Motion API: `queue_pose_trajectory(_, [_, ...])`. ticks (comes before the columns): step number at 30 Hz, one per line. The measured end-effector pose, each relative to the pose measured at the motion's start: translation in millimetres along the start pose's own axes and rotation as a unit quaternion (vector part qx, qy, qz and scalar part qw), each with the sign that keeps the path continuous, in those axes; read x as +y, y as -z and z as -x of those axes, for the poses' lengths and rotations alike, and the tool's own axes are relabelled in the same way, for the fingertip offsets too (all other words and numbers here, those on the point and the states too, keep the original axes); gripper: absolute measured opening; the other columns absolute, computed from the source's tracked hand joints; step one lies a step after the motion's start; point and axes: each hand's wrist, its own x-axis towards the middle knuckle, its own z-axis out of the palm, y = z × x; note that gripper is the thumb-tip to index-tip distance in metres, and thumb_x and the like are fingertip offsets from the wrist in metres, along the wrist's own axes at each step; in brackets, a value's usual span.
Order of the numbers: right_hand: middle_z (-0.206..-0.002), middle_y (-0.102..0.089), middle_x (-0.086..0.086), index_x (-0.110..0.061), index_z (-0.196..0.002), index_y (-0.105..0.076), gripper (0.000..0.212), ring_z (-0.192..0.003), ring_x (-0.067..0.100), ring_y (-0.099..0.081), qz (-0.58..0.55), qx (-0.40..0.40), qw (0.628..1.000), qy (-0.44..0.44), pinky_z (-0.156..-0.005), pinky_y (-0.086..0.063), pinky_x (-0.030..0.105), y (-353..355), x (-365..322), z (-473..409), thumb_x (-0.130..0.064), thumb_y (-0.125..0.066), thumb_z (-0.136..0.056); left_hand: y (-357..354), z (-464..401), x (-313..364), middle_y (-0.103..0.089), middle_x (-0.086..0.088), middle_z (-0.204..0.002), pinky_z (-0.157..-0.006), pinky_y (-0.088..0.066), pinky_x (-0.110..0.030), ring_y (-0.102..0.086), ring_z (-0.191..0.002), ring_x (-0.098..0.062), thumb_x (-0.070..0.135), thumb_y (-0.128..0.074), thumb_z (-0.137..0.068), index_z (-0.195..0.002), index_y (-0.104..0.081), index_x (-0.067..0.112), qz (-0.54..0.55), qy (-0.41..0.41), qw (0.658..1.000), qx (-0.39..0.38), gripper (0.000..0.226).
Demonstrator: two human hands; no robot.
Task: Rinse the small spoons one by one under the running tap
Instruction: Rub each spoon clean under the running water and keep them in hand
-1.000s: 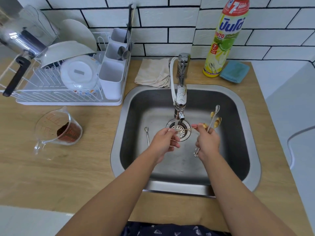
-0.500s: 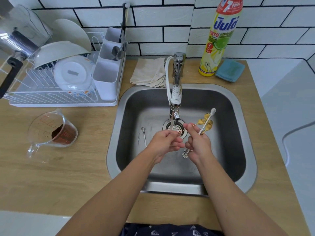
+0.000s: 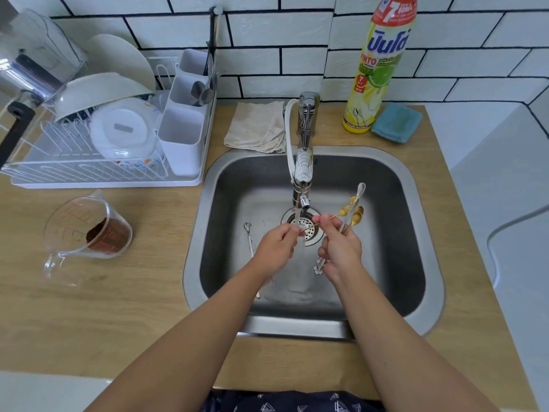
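Note:
Water runs from the tap (image 3: pixel 303 171) into the steel sink (image 3: pixel 416 233). My left hand (image 3: pixel 277 245) and the thumb and forefinger of my right hand (image 3: pixel 340 248) pinch one thin gold spoon (image 3: pixel 341 212) across the stream, its bowl pointing right. My right hand also grips a bunch of small spoons (image 3: pixel 355 215), gold and silver, their bowls sticking up to the right and a flower-ended handle (image 3: pixel 318 267) poking out below. One silver spoon (image 3: pixel 249 236) lies on the sink floor to the left of my left hand.
A drain strainer (image 3: pixel 310 233) sits under the tap. A white dish rack (image 3: pixel 104 162) with bowls and a cutlery holder stands at back left. A glass measuring cup (image 3: pixel 86 230) with brown powder lies left of the sink. A cloth (image 3: pixel 255 126), detergent bottle (image 3: pixel 377 69) and blue sponge (image 3: pixel 396 121) line the back.
My hands have drawn closer together under the stream, the right one shifting left with its bunch of spoons. The single gold spoon stays pinched between both hands.

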Motion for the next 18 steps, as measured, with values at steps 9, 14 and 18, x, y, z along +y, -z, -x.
queue_pose_trajectory(9, [-0.078,-0.077,0.000,-0.012,-0.089,-0.071,0.010,-0.035,0.004,-0.028,-0.015,0.022,1.000,0.010,-0.034,-0.025,0.019,-4.2,-7.6,-6.5,-0.020,-0.076,-0.093,-7.5,0.1,-3.1,-0.062,0.009,-0.059,-0.053,-0.041,-0.013,-0.055,-0.046,-0.005,0.037,-0.049,-0.104,-0.084,-0.069,0.022,-0.120,-0.094,0.988,0.019,0.032])
queue_pose_trajectory(14, [-0.075,-0.075,-0.002,-0.013,-0.083,-0.071,0.014,-0.037,0.004,-0.028,-0.003,0.004,1.000,-0.004,-0.035,-0.026,0.019,-9.2,1.4,-1.8,-0.021,-0.077,-0.092,-6.0,2.3,3.5,-0.048,0.000,-0.043,-0.040,-0.034,-0.021,-0.040,-0.037,-0.012,0.060,-0.063,-0.089,-0.052,-0.062,0.020,0.056,0.024,0.997,0.040,0.054])
queue_pose_trajectory(18, [-0.078,-0.077,-0.001,-0.012,-0.081,-0.071,0.015,-0.036,0.004,-0.029,-0.009,0.024,1.000,0.009,-0.035,-0.026,0.019,-6.2,-3.4,-4.8,-0.019,-0.076,-0.094,2.6,1.8,-2.9,-0.073,0.003,-0.078,-0.061,-0.049,-0.021,-0.058,-0.053,-0.010,0.035,-0.050,-0.104,-0.101,-0.070,0.015,0.126,0.046,0.989,-0.069,0.029])
